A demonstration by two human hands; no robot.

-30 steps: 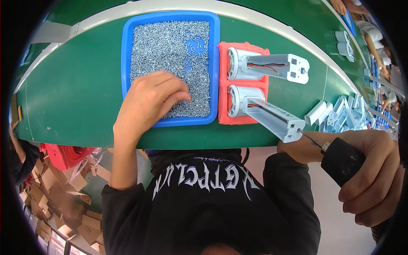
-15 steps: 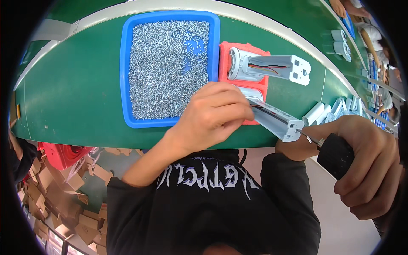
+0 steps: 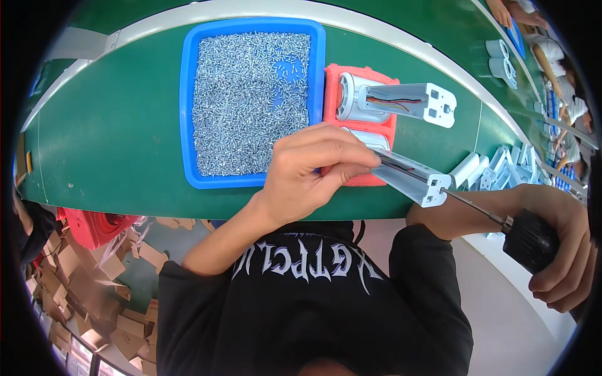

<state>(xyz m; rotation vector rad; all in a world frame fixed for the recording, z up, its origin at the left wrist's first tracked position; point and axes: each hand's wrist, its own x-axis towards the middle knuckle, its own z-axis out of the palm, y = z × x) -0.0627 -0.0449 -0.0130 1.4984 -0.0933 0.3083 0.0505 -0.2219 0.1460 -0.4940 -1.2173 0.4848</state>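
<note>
My left hand (image 3: 313, 166) pinches the edge of the nearer light-grey plastic housing (image 3: 411, 182), a trough-shaped arm on a round base, with thumb and index finger. Its base is partly hidden behind that hand and rests in a red foam holder (image 3: 331, 100). In my right hand (image 3: 567, 250) is a black power screwdriver (image 3: 530, 241). The long bit points left, its tip at the holed end of the nearer housing. A second housing (image 3: 442, 103) lies in the farther slot of the foam, with coloured wires inside its arm.
A blue tray (image 3: 186, 125) full of small silver screws (image 3: 238, 113) stands left of the foam. More light-grey parts (image 3: 501, 166) lie at the table's right side. Cardboard pieces (image 3: 125, 326) and a red container (image 3: 94, 229) are at lower left. Other people are at far right.
My right hand has drawn the screwdriver back to the right, so more of the bit shows outside the housing. My left thumb has straightened toward the housing's edge.
</note>
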